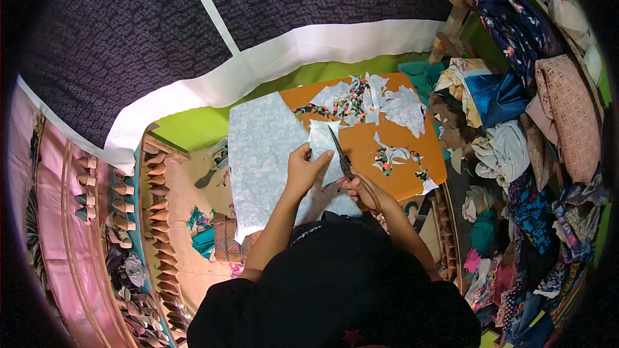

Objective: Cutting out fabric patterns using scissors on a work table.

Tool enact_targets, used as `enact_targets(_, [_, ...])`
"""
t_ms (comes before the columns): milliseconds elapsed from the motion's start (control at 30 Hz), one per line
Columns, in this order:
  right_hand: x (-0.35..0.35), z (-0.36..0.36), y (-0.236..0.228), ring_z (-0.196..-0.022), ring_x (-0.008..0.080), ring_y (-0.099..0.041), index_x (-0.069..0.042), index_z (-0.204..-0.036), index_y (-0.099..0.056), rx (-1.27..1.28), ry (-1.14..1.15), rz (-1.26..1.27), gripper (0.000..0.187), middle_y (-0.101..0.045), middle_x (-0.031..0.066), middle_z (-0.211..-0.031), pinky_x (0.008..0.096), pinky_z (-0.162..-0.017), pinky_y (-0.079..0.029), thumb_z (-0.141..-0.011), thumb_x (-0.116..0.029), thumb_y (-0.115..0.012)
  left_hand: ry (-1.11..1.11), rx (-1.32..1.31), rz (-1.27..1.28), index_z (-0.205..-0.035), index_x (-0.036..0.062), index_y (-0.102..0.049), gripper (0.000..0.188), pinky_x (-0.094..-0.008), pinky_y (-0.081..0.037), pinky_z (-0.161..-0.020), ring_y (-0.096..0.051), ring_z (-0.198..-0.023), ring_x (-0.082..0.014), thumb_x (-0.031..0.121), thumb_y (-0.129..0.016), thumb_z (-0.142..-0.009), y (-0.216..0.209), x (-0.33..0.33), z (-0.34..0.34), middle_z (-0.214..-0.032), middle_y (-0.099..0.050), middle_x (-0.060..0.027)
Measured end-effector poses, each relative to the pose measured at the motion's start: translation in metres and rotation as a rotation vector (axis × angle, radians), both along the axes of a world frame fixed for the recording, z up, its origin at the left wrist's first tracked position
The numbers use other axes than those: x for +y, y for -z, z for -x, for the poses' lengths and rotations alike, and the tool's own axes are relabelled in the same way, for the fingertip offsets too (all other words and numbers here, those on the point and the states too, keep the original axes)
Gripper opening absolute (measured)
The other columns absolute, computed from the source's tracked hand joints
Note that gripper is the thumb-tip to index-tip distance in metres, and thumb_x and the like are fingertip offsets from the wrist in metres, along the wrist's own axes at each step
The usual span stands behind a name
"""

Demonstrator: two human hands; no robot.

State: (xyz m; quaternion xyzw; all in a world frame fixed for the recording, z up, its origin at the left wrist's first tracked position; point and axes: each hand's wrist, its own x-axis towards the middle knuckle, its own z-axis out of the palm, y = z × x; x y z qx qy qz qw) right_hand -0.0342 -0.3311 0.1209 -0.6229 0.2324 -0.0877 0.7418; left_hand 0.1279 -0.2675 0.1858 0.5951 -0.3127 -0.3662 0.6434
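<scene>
My right hand [359, 191] grips a pair of dark scissors [343, 157] by the handles. The blades point away from me and look nearly closed. With my left hand [305, 171] I hold a small whitish piece of fabric [324, 136] between thumb and fingers, close beside the blades. Under and left of that hand, a large pale grey-blue fabric sheet [261, 148] with a faint pattern hangs over the table's left edge. Cut scraps [351, 100], some pale and some dark with bright flowers, lie on the orange tabletop [358, 142].
Folded and heaped cloths [503, 154] fill the right side. Racks of wooden shoe lasts [158, 219] stand at the left, near pink sheeting [58, 200]. A dark patterned curtain [161, 32] with a white border hangs beyond the table. More scraps [203, 235] lie on the floor.
</scene>
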Motion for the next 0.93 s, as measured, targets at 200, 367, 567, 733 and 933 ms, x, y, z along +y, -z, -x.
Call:
enact_targets(200, [0.005, -0.001, -0.020, -0.054, 0.0021, -0.030, 0.002, -0.095, -0.045, -0.007, 0.031, -0.223, 0.073, -0.034, -0.0052, -0.066, 0.0151, -0.048, -0.028, -0.066, -0.065, -0.048, -0.140, -0.196, -0.091, -0.061, 0.0007, -0.055, 0.019, -0.0203, -0.024, -0.041, -0.031, -0.046, -0.0024, 0.014, -0.068, -0.066, 0.000, 0.001, 0.000, -0.049, -0.040, 0.0048])
enact_targets(367, [0.003, 0.001, -0.018, -0.051, 0.0023, -0.028, 0.000, -0.093, -0.045, -0.015, 0.002, -0.089, 0.069, -0.034, -0.0063, -0.064, 0.0154, -0.044, -0.025, -0.068, -0.064, -0.047, -0.145, -0.200, -0.097, -0.050, 0.0040, -0.041, 0.034, -0.0227, -0.019, -0.039, -0.024, -0.046, -0.0030, 0.016, -0.069, -0.064, 0.021, -0.002, -0.006, -0.047, -0.029, 0.0059])
enact_targets(567, [0.004, -0.002, -0.036, -0.047, 0.0025, -0.027, -0.001, -0.088, -0.045, 0.138, 0.017, -0.205, 0.062, -0.032, -0.0066, -0.061, 0.0161, -0.040, -0.022, -0.072, -0.061, -0.042, -0.139, -0.143, -0.083, -0.047, 0.0062, -0.031, 0.044, -0.0231, -0.017, -0.039, -0.021, -0.047, -0.0032, 0.017, -0.070, -0.064, 0.025, -0.003, -0.007, -0.048, -0.025, 0.0066])
enact_targets(733, [0.006, -0.003, -0.018, -0.049, 0.0023, -0.029, -0.006, -0.087, -0.041, 0.071, 0.050, -0.376, 0.063, -0.033, -0.0059, -0.063, 0.0157, -0.045, -0.025, -0.068, -0.065, -0.045, -0.115, -0.130, -0.099, -0.047, 0.0065, -0.033, 0.042, -0.0225, -0.016, -0.039, -0.021, -0.047, -0.0027, 0.016, -0.070, -0.064, 0.025, -0.005, -0.008, -0.048, -0.025, 0.0074])
enact_targets(933, [0.004, 0.001, -0.023, -0.056, 0.0019, -0.031, -0.009, -0.102, -0.036, -0.080, -0.026, -0.415, 0.061, -0.035, -0.0035, -0.072, 0.0170, -0.049, -0.030, -0.070, -0.059, -0.049, -0.021, 0.107, -0.064, -0.079, -0.0001, -0.059, 0.017, -0.0169, -0.039, -0.048, -0.049, -0.058, -0.0036, 0.010, -0.067, -0.068, -0.010, 0.000, 0.000, -0.067, -0.058, 0.0004])
